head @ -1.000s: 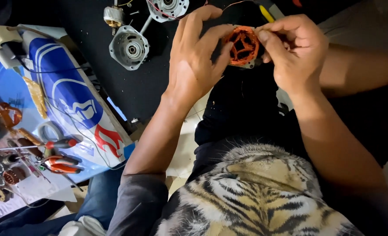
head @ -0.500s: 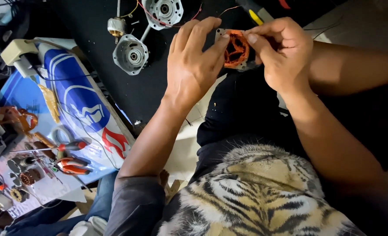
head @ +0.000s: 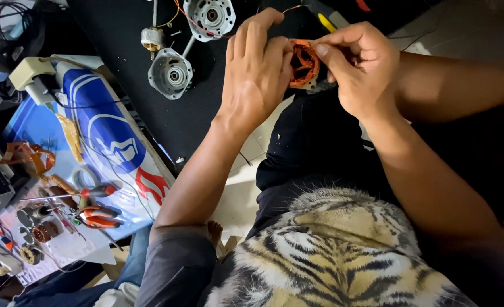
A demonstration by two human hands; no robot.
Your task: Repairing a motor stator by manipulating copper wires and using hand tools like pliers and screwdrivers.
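Looking down from the head camera, the left hand (head: pixel 257 68) and right hand (head: pixel 357 65) are both clamped on a round copper-wound motor stator (head: pixel 304 62), held between them above the black mat (head: pixel 150 113); two grey metal motor end caps (head: pixel 170 74) lie just beyond; red-handled pliers (head: pixel 96 218) rest well apart.

I had two hands up: my left hand (head: pixel 256 74) and my right hand (head: pixel 357 68). They held one orange coil (head: pixel 303 61). Two round metal caps (head: pixel 171 74) lay on one black mat (head: pixel 167 122). One red pliers (head: pixel 96 217) lay nearby.
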